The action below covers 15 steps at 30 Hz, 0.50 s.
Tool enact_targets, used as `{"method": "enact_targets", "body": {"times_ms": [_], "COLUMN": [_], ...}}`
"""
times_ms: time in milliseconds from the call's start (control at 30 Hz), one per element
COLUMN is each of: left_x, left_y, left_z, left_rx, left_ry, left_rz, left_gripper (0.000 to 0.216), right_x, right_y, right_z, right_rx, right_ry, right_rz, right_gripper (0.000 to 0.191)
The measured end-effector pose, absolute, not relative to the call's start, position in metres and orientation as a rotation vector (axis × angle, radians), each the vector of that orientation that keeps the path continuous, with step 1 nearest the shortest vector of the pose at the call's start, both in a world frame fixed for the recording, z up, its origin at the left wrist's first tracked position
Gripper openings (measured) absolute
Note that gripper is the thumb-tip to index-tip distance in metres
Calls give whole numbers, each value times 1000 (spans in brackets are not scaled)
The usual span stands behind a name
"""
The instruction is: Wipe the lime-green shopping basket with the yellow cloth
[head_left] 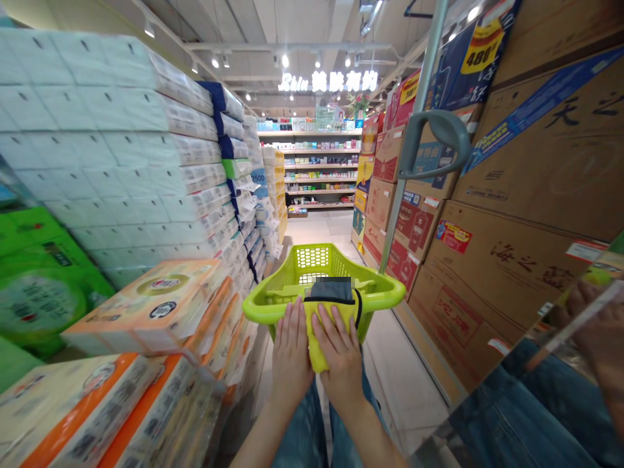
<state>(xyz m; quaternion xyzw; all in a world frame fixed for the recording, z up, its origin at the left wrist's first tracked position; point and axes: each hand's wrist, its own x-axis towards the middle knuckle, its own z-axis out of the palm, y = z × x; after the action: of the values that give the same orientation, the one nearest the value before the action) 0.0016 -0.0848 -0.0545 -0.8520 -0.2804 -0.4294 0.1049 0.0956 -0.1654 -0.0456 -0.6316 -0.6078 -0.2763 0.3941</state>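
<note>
Between stacked tissue packs and drink-type cartons, at the near rim of a lime-green basket, sits a yellow pouch. Black-edged mouth faces up; a dark grey item sticks out of it, top partly pixelated. Hands near each other, both at the pouch: left hand flat, fingers straight and unclosed, along its left edge; right hand spread over its front. Can't tell whether the right thumb pinches from behind.

Risks, my judgement: flat fingers give little hold, so the pouch could slide down off the rim if pressure eases. The grey item could tip out if the pouch tilts; its lower end is hidden. The black cord at the pouch's right side could snag on the rim. Basket looks wheeled by its grey pull handle, wheels not visible; a push might roll it.

Surface: no worktop, just the rim, above a pale tiled floor. Room: store aisle, white tissue packs stacked high at left, orange packs lower down, stocked shelves at the far end, lit sign above, ceiling spotlights. Blurry reflective-looking panel lower right, unclear.
</note>
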Motion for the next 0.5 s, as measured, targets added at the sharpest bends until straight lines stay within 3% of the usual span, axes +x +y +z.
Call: {"method": "enact_targets", "body": {"times_ms": [267, 500], "left_x": [7, 6], "left_y": [-88, -87], "left_z": [-50, -54], "left_rx": [-2502, -2496], "left_ry": [-821, -831], "left_rz": [-1309, -1302], "left_gripper": [72, 70], "right_x": [162, 105], "right_y": [-189, -170], "right_z": [-59, -52], "right_rx": [-1626, -1648], "right_ry": [-1154, -1364], "right_rz": [-726, -704], "right_gripper": [62, 67]}}
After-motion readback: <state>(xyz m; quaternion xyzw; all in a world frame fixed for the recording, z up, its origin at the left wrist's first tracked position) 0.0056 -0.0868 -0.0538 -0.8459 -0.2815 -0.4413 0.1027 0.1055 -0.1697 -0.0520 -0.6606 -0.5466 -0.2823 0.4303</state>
